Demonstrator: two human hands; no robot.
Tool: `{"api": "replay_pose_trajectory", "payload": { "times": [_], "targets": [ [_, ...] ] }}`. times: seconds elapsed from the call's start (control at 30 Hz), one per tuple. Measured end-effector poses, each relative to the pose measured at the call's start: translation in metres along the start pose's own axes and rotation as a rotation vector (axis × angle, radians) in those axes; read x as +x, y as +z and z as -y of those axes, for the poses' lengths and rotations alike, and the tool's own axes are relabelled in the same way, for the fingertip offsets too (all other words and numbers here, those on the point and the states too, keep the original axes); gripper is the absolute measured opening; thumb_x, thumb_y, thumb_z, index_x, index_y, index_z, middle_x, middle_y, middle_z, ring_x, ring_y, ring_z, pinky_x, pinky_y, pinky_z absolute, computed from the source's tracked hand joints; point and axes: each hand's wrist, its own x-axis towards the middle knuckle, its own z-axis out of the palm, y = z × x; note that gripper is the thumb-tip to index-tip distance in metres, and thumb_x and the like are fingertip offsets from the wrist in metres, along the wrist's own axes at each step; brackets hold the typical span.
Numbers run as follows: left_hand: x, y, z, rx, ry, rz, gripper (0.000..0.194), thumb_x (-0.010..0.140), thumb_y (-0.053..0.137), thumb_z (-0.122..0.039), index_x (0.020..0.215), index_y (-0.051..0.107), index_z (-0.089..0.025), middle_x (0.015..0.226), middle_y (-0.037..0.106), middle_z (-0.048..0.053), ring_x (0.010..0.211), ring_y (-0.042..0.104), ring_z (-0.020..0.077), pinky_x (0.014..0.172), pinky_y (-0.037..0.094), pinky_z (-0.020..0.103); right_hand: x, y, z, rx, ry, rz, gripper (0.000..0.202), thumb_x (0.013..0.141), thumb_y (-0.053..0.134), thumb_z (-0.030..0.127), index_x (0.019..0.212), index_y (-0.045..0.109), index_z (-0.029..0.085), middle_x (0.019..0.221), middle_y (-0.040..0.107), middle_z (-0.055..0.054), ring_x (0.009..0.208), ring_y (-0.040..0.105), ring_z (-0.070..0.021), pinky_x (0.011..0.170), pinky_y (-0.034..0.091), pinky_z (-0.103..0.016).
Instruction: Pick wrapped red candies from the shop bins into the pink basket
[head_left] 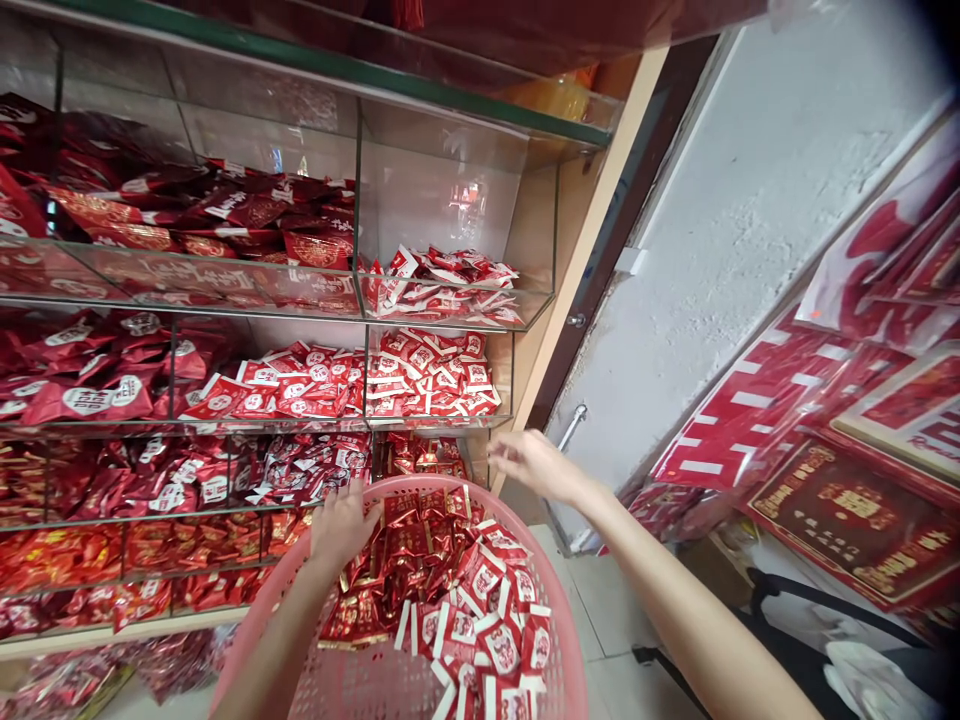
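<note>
A pink plastic basket (566, 625) stands below me, holding shiny dark red-and-gold packets (409, 545) and red-and-white wrapped packets (480, 625). My left hand (339, 527) is over the basket's left rim, palm down, thumb apart from the fingers; whether it presses on the rim I cannot tell. Nothing shows in it. Beyond the basket's right rim, my right hand (531, 466) hangs in the air near the shelf's wooden side, its fingers loosely bent and apart with nothing visible in them. Behind the basket, a low shelf compartment holds similar red-and-gold packets (424, 455).
Glass-divided shelves hold red-and-white packets (435, 375), dark red bags (225, 205) and orange-red packets (67, 555). The shelf's wooden side panel (577, 240) is close on the right. Red decorations (855, 500) and a black chair (817, 610) stand further right.
</note>
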Motion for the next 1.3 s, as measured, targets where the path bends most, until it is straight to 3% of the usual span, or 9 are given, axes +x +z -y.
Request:
{"api": "replay_pose_trajectory", "payload": {
  "times": [0.1, 0.17, 0.27, 0.37, 0.57, 0.8, 1.03, 1.2, 1.3],
  "targets": [
    [0.000, 0.000, 0.000, 0.009, 0.005, 0.000, 0.052, 0.082, 0.033, -0.048, 0.119, 0.044, -0.012, 0.111, 0.060, 0.015, 0.105, 0.052, 0.0261, 0.084, 0.039, 0.036, 0.036, -0.018, 0.014, -0.182, -0.084, -0.135, 0.017, 0.085, 0.042, 0.016, 0.092, 0.057, 0.018, 0.086, 0.060, -0.005, 0.081, 0.054, -0.0148, 0.070, 0.038, -0.025],
    [-0.001, -0.001, 0.000, 0.010, 0.006, 0.001, 0.053, 0.082, 0.033, -0.048, 0.119, 0.044, -0.012, 0.110, 0.060, 0.015, 0.104, 0.052, 0.0260, 0.083, 0.039, 0.036, 0.060, -0.025, 0.017, -0.352, -0.083, -0.129, 0.021, 0.083, 0.041, 0.009, 0.095, 0.057, 0.017, 0.093, 0.059, -0.008, 0.090, 0.053, -0.0171, 0.073, 0.038, -0.026],
    [-0.001, -0.002, -0.001, 0.008, 0.006, -0.003, 0.052, 0.082, 0.033, -0.047, 0.119, 0.045, -0.011, 0.110, 0.060, 0.015, 0.103, 0.053, 0.0261, 0.083, 0.039, 0.036, 0.091, -0.031, 0.012, -0.516, 0.005, 0.066, 0.029, 0.073, 0.052, 0.003, 0.097, 0.058, 0.018, 0.100, 0.059, -0.011, 0.096, 0.053, -0.0213, 0.072, 0.039, -0.027],
    [0.000, -0.002, -0.001, 0.007, 0.003, -0.002, 0.053, 0.082, 0.033, -0.047, 0.119, 0.045, -0.011, 0.110, 0.060, 0.016, 0.104, 0.052, 0.0269, 0.084, 0.039, 0.037, 0.111, -0.032, 0.006, -0.528, 0.073, 0.269, 0.031, 0.060, 0.063, 0.003, 0.087, 0.062, 0.019, 0.092, 0.062, -0.009, 0.087, 0.058, -0.0219, 0.067, 0.041, -0.026],
    [0.001, -0.001, 0.000, -0.010, -0.013, 0.029, 0.056, 0.082, 0.031, -0.049, 0.122, 0.042, -0.011, 0.114, 0.058, 0.016, 0.108, 0.049, 0.0278, 0.085, 0.038, 0.039, 0.126, -0.026, 0.003, -0.546, 0.082, 0.333, 0.026, 0.052, 0.069, 0.006, 0.074, 0.063, 0.019, 0.082, 0.065, -0.006, 0.078, 0.060, -0.0193, 0.064, 0.042, -0.024],
    [0.000, -0.001, -0.001, -0.004, -0.013, 0.021, 0.055, 0.082, 0.032, -0.049, 0.121, 0.043, -0.012, 0.112, 0.059, 0.015, 0.106, 0.051, 0.0275, 0.084, 0.038, 0.038, 0.128, -0.032, 0.003, -0.585, 0.122, 0.392, 0.031, 0.053, 0.068, 0.009, 0.082, 0.065, 0.018, 0.081, 0.065, -0.007, 0.075, 0.060, -0.0224, 0.060, 0.042, -0.027],
    [0.002, 0.002, 0.000, 0.019, -0.002, 0.000, 0.054, 0.083, 0.033, -0.048, 0.121, 0.043, -0.011, 0.113, 0.059, 0.014, 0.107, 0.050, 0.0280, 0.085, 0.038, 0.038, 0.110, -0.050, 0.020, -0.572, 0.114, 0.274, 0.031, 0.058, 0.070, 0.013, 0.087, 0.062, 0.019, 0.089, 0.062, -0.008, 0.084, 0.058, -0.0238, 0.064, 0.040, -0.028],
    [0.003, 0.004, 0.001, 0.013, -0.004, 0.005, 0.055, 0.082, 0.033, -0.049, 0.122, 0.043, -0.012, 0.113, 0.059, 0.015, 0.107, 0.050, 0.0271, 0.085, 0.038, 0.037, 0.074, -0.062, 0.037, -0.482, -0.096, 0.074, 0.028, 0.066, 0.065, 0.014, 0.094, 0.058, 0.016, 0.095, 0.058, -0.008, 0.087, 0.054, -0.0215, 0.071, 0.039, -0.030],
    [0.002, 0.003, 0.000, 0.016, 0.000, 0.002, 0.056, 0.082, 0.032, -0.050, 0.122, 0.043, -0.011, 0.113, 0.059, 0.016, 0.107, 0.050, 0.0276, 0.085, 0.038, 0.038, 0.041, -0.048, 0.049, -0.310, -0.220, 0.101, 0.025, 0.071, 0.063, 0.016, 0.095, 0.056, 0.016, 0.092, 0.056, -0.006, 0.085, 0.051, -0.0175, 0.072, 0.039, -0.029]
  ]
}}
